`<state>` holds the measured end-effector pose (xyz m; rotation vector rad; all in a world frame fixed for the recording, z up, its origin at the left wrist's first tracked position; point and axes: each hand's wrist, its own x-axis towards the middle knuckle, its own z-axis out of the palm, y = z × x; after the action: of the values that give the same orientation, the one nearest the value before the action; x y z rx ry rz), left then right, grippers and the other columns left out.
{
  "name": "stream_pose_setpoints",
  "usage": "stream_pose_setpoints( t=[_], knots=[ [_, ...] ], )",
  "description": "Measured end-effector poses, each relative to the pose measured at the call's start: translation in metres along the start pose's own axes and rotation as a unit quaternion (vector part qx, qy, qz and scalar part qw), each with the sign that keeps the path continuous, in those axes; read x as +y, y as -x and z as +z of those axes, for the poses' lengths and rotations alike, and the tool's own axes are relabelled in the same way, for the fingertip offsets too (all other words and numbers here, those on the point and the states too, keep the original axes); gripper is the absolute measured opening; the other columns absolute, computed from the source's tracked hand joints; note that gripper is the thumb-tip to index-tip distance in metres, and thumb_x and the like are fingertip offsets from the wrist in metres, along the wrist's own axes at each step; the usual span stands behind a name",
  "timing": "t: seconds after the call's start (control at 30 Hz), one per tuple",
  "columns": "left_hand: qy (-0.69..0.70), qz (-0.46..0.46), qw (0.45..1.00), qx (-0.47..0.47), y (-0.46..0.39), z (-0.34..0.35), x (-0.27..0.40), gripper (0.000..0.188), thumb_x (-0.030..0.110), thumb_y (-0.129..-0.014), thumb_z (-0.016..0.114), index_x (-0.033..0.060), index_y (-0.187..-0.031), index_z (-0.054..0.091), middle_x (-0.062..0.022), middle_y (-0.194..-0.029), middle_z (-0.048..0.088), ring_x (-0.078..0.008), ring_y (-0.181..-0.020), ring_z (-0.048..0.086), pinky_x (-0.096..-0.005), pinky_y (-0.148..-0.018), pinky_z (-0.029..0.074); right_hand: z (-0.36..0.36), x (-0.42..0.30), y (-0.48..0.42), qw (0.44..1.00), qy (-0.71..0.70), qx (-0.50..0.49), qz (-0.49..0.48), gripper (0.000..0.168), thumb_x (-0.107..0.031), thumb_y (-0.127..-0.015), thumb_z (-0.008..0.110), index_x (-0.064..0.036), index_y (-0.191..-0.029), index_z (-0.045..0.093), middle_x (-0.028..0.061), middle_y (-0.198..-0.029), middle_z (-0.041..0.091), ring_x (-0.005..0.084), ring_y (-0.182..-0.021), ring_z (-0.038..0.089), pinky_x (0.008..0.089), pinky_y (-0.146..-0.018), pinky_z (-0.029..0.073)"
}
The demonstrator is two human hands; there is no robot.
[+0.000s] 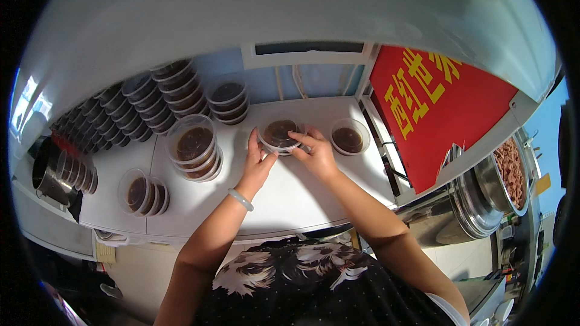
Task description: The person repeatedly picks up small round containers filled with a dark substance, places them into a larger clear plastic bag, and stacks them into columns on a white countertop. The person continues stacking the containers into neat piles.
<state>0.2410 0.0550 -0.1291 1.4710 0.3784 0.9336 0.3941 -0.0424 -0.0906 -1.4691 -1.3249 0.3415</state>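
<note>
A round see-through plastic tub (282, 132) of dark brown liquid is between my two hands, over the white tabletop. My left hand (259, 163) grips its left side, with a pale bangle on the wrist. On the right side, my right hand (318, 150) holds the rim, one finger resting over the top. Under this tub the edge of another shows; most of that one is hidden. A single tub (347, 138) of the same liquid stands just right of my right hand. Left of my left hand rises a short stack of filled tubs (194, 145).
Tall stacks of filled tubs (179, 88) line the back left, with a smaller stack (228, 99) at the wall. Low tub stacks (138, 194) sit near the front left edge. A red sign (435, 113) with yellow writing and a steel bowl of meat (509, 174) are at right.
</note>
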Motion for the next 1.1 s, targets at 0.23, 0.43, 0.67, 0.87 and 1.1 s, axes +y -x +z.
stream_pose_setpoints(
  t=[0.23,0.43,0.67,0.87,1.1],
  knots=[
    [-0.157,0.029,0.987,0.036,-0.004,0.002,-0.02,0.096,0.002,-0.076,0.063,0.0055,-0.141,-0.006,-0.0236,-0.143,0.014,-0.0319,-0.13,0.028,-0.036,-0.105,0.027,-0.05,-0.026,0.019,0.902,0.429,0.029,0.027,0.07,-0.03,-0.066,0.076,-0.025,-0.129,0.046,0.0256,-0.142,0.02,0.0437,-0.13,0.023,0.0416,-0.101,0.033],
    [-0.207,0.021,0.977,0.041,-0.006,0.008,-0.018,0.097,0.004,-0.075,0.065,0.0043,-0.14,-0.008,-0.0263,-0.142,0.016,-0.0343,-0.13,0.028,-0.0358,-0.106,0.026,-0.089,0.034,0.032,0.94,0.294,0.03,0.17,0.058,-0.02,-0.071,0.072,-0.025,-0.125,0.051,0.0182,-0.142,0.026,0.033,-0.125,0.038,0.0349,-0.1,0.037],
    [-0.178,0.012,0.983,0.049,-0.005,0.006,-0.023,0.098,0.006,-0.075,0.066,0.0031,-0.14,-0.008,-0.0274,-0.138,0.026,-0.0325,-0.129,0.032,-0.0344,-0.105,0.027,-0.065,-0.012,0.011,0.986,0.142,0.077,-0.043,0.05,-0.004,-0.069,0.073,-0.006,-0.117,0.057,0.0177,-0.129,0.045,0.0285,-0.12,0.045,0.0332,-0.098,0.039],
    [-0.19,0.018,0.98,0.05,-0.007,0.003,-0.029,0.097,0.005,-0.075,0.064,0.0022,-0.14,-0.007,-0.0265,-0.137,0.028,-0.0316,-0.127,0.035,-0.0338,-0.103,0.031,-0.022,-0.035,-0.031,0.976,0.171,-0.025,-0.131,0.049,-0.012,-0.071,0.073,-0.014,-0.117,0.058,0.0221,-0.13,0.043,0.0348,-0.124,0.039,0.0368,-0.094,0.043],
    [0.006,-0.035,0.998,0.051,-0.007,-0.002,-0.016,0.082,0.016,-0.082,0.055,0.0022,-0.141,0.0,-0.0209,-0.138,0.03,-0.0272,-0.126,0.034,-0.034,-0.104,0.027,-0.012,-0.035,-0.021,0.992,0.116,-0.007,-0.046,0.07,-0.028,-0.074,0.071,-0.014,-0.135,0.038,0.0207,-0.145,0.018,0.0352,-0.136,0.014,0.0421,-0.104,0.028]
  ],
)
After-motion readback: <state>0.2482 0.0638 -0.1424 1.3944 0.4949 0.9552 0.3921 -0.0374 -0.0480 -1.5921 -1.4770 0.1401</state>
